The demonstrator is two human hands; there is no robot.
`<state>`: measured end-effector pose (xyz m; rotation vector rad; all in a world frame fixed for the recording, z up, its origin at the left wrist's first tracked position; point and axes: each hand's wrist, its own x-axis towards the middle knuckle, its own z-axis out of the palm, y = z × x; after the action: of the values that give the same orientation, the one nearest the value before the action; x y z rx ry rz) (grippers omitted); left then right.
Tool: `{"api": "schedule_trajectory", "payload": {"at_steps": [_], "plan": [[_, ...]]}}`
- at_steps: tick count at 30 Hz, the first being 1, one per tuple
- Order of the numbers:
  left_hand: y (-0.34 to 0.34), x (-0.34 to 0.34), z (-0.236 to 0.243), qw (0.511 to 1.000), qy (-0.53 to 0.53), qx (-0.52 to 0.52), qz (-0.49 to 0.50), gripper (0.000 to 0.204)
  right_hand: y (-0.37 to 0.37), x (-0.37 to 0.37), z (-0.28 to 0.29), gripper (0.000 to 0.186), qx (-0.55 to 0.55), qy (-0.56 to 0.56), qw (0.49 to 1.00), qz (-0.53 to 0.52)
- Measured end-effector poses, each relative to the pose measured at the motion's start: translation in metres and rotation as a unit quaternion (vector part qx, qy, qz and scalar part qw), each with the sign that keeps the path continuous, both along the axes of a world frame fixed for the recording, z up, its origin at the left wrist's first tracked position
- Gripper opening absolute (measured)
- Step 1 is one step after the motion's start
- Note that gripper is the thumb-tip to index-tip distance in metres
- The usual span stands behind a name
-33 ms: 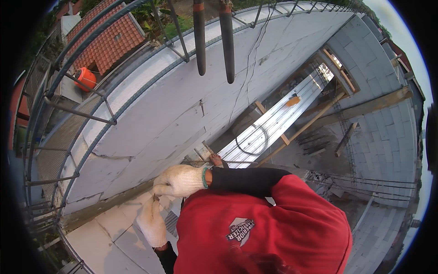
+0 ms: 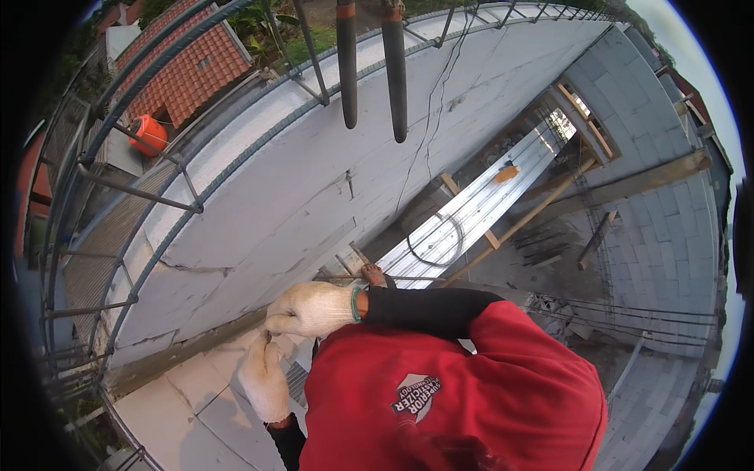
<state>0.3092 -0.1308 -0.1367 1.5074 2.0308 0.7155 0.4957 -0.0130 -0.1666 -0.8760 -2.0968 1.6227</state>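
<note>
Both my hands wear cream knitted gloves and meet at the left of my red shirt [image 2: 471, 377]. My right hand [image 2: 314, 308] reaches across from the right, its fingers pinched. Just below it, my left hand [image 2: 263, 381] comes up from the lower edge with fingers pressed together. The fingertips almost touch, and a tiny dark thing shows between them, too small to name. At the top, a tool with two long dark handles [image 2: 371, 74] hangs before the white block wall; its head is cut off by the picture's edge.
A rebar cage [image 2: 157, 192] curves along the left over the block wall [image 2: 275, 188]. Far below lies a ridged metal sheet [image 2: 479, 212] with a coil of dark wire [image 2: 434, 239] on it. Wooden props [image 2: 518, 224] stand beside it. A bare foot [image 2: 375, 275] shows beyond my right glove.
The whole view has shifted very slightly. My left glove has turned a little at the fingertips; both hands stay together.
</note>
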Motion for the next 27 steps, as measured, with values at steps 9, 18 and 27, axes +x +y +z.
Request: {"api": "schedule_trajectory", "payload": {"at_steps": [9,18,27], "plan": [[-0.012,-0.033,-0.023,0.981,-0.069,-0.13,-0.127,0.036,0.007,-0.004,0.018,0.031,0.097,-0.094,0.986,0.101],[-0.048,-0.054,-0.004,0.994,-0.086,-0.042,-0.052,0.031,0.016,-0.043,0.035,0.029,0.036,-0.143,0.966,0.214],[-0.073,-0.059,0.027,0.982,-0.067,0.065,0.165,0.051,0.008,-0.082,0.047,0.025,0.295,-0.103,0.935,0.169]]}}
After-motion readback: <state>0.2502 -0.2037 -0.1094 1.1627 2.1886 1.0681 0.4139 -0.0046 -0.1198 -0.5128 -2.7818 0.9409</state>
